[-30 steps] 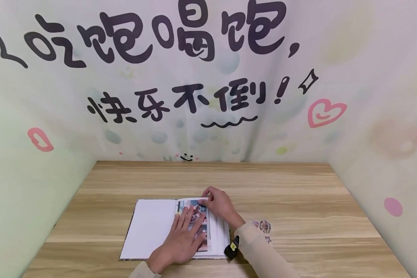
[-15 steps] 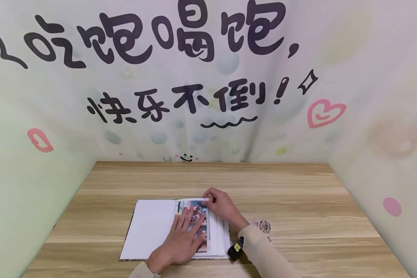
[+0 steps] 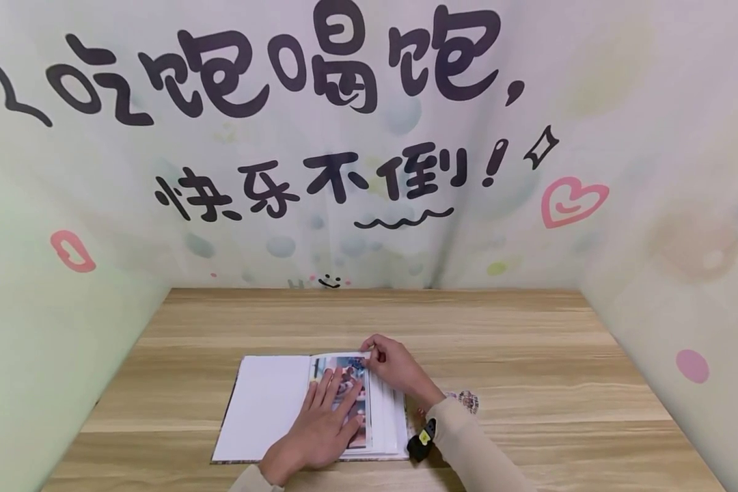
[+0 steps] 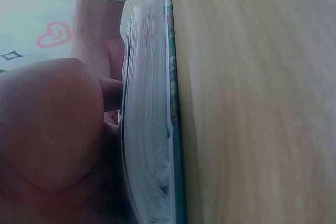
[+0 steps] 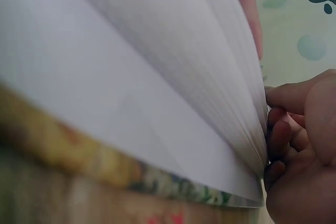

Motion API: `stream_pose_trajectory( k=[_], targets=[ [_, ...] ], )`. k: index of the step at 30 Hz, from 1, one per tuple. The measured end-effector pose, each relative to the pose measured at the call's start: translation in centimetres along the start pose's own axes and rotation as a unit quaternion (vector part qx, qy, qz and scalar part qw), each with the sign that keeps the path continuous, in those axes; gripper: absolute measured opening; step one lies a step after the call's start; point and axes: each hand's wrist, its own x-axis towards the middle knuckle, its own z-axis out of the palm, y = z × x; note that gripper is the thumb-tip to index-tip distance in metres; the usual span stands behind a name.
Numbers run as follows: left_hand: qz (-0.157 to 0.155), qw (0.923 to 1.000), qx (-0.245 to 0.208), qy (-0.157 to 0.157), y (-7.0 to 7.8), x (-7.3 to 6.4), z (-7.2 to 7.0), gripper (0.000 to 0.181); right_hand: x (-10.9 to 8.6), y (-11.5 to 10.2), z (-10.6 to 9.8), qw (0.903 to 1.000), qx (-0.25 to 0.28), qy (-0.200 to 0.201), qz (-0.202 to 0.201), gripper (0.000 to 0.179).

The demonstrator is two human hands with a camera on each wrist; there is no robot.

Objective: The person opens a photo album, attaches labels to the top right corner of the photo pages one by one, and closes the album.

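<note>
A photo album (image 3: pixel 264 403) lies open on the table in the head view, its blank white inside cover at left. On the right-hand page is a colourful photo (image 3: pixel 350 372), partly covered by my left hand (image 3: pixel 321 424), which rests flat with fingers spread. My right hand (image 3: pixel 398 369) pinches the page at its upper right corner, thumb on top. In the right wrist view its curled fingers (image 5: pixel 281 135) are at the edge of the stacked pages (image 5: pixel 210 61). The left wrist view shows the thick page stack (image 4: pixel 147 93) side-on beside my left hand (image 4: pixel 50 124).
Small patterned stickers or cutouts (image 3: pixel 469 402) lie right of the album, partly hidden by the right sleeve (image 3: pixel 467 437). The wood-grain table (image 3: pixel 529 342) reaches back to a printed curtain (image 3: pixel 381 260), with pale walls on both sides.
My right hand has shifted slightly right along the page corner, and its sleeve now hides more of the stickers. The left hand stays on the photo.
</note>
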Motion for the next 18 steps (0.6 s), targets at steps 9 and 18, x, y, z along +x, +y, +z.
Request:
stream_pose_trajectory(
  k=[9,18],
  targets=[
    [0.006,1.0000,0.004,0.006,-0.2,0.2,0.3,0.057,-0.2,0.1,-0.6,0.9997,0.011,-0.014,-0.018,0.014],
    [0.004,0.9999,-0.012,-0.005,0.7,0.0,-0.7,0.056,-1.3,-0.1,-2.0,0.9985,-0.029,-0.029,-0.036,0.020]
  ],
)
